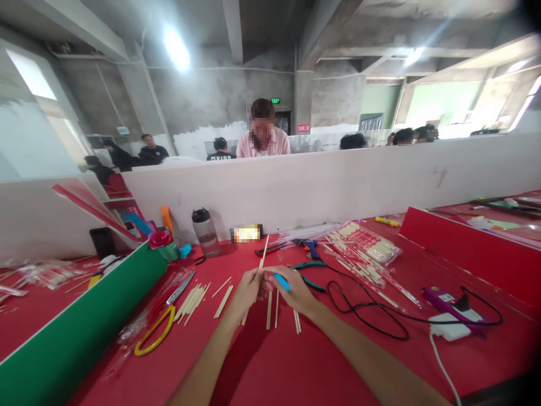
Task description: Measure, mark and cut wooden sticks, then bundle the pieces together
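Observation:
My left hand (252, 286) is closed around a thin wooden chopstick (265, 249), which points up and away from me. Close against it, my right hand (296, 287) has its fingers curled round a slim blue pen-like tool (282, 281); the tool's tip is hidden. Below and beside the hands, short wooden sticks lie on the red tabletop (270, 372) in small groups, such as a pair (269, 310) under my hands and a larger bunch (193, 303) to the left. Green-handled pliers (310, 265) lie just beyond my right hand.
Yellow-handled scissors (156, 332) lie left, near a green divider (84, 321). A water bottle (205, 234) and a phone (246, 233) stand at the back. Right are a blue glue gun (310, 246), wrapped chopsticks (367, 248), and a power strip (454, 310) with cables. Beyond the white partition (338, 180) is a person (264, 138).

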{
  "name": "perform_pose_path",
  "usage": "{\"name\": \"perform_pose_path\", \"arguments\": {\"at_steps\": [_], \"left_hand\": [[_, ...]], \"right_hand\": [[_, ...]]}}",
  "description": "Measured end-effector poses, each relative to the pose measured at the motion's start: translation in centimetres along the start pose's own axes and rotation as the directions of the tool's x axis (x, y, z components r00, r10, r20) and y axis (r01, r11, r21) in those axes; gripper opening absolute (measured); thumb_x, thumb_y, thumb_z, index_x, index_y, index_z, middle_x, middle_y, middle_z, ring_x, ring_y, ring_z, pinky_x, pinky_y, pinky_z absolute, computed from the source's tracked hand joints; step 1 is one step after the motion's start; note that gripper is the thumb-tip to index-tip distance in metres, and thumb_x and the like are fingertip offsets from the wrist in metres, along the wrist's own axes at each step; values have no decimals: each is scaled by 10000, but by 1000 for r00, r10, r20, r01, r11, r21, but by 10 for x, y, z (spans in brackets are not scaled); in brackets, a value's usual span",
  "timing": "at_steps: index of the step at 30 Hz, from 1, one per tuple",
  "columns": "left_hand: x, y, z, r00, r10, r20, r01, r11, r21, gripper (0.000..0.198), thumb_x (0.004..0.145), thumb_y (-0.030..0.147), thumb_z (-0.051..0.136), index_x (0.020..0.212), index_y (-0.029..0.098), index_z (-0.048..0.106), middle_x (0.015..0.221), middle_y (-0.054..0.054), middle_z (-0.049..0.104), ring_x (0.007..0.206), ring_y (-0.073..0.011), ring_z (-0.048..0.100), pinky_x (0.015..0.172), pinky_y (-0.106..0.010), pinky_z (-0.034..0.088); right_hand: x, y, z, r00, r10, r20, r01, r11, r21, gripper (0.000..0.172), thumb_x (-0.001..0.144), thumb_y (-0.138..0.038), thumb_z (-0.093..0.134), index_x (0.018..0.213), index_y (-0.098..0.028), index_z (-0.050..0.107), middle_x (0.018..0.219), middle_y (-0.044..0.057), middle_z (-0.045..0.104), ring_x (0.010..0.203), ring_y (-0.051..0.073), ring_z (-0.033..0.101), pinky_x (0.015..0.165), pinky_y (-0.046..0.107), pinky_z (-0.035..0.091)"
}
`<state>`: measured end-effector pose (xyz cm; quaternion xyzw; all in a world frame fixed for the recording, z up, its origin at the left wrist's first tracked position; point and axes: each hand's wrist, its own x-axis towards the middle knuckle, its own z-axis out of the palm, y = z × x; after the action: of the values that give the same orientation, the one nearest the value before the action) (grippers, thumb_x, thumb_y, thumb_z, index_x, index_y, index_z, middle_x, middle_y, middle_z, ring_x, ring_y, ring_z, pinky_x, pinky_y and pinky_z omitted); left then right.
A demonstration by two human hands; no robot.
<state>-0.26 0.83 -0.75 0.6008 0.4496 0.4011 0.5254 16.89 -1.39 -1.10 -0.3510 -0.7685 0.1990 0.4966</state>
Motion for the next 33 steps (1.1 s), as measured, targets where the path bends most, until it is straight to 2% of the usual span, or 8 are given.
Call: {"name": "perform_pose_path", "arguments": {"at_steps": [6,14,20,23,26,28,30,33], "left_hand": [[6,-7,-9,997,-9,-74,9,1000,-5,504,817,678,473,776,178,515,630,-29,651,457,-120,545,446,-214,384],[-1,2,5,994,-93,-49,84,982,-168,504,720,672,619,746,184,491,639,23,560,564,-146,590,544,-253,456],[-1,4,2,996,-54,-65,38,972,-233,484,721,638,641,745,176,498,609,47,493,461,-64,395,426,-187,251],[0,4,-3,994,-43,-104,11,957,-290,482,710,628,655,735,181,476,592,64,448,456,-55,341,435,-188,240],[0,3,-6,990,-24,-142,-18,957,-288,457,740,608,640,733,186,463,603,65,437,472,-57,351,445,-186,251],[1,0,-7,989,-21,-145,-21,959,-283,445,754,606,625,745,191,464,617,61,453,475,-61,359,442,-186,248],[3,-4,-7,990,-19,-142,-22,959,-281,443,755,609,621,755,194,466,627,54,481,474,-63,363,443,-188,252],[5,-7,-6,990,-14,-144,-24,966,-259,454,745,628,617,761,194,481,643,37,530,468,-67,366,444,-194,257]], "right_hand": [[-3,11,3,986,56,155,-17,970,-241,521,856,-65,431,1358,-180,507,1261,104,644,1098,213,630,977,336,458],[-2,11,-1,964,121,238,14,867,-498,635,837,-66,404,1466,-142,356,1200,138,653,1064,229,613,926,329,457],[-1,-13,-9,932,148,331,72,820,-568,627,925,-162,376,1533,-172,221,1075,127,690,934,230,639,825,307,449],[7,-22,-35,862,177,474,109,850,-515,551,954,-310,430,1495,-303,326,953,44,726,856,211,659,800,277,434],[25,-11,-73,819,198,539,97,878,-470,382,952,-358,456,1316,-327,566,1061,21,724,931,188,659,814,242,427],[41,10,-96,803,333,494,53,786,-616,306,926,-330,499,1173,-274,670,1098,47,720,990,201,654,816,237,425],[58,34,-113,764,492,417,60,590,-805,267,899,-262,522,1090,-240,708,1109,78,720,1019,217,653,801,237,426],[74,66,-121,738,550,390,73,510,-857,219,826,-178,582,968,-164,748,1044,151,730,969,273,676,764,271,445]]}}
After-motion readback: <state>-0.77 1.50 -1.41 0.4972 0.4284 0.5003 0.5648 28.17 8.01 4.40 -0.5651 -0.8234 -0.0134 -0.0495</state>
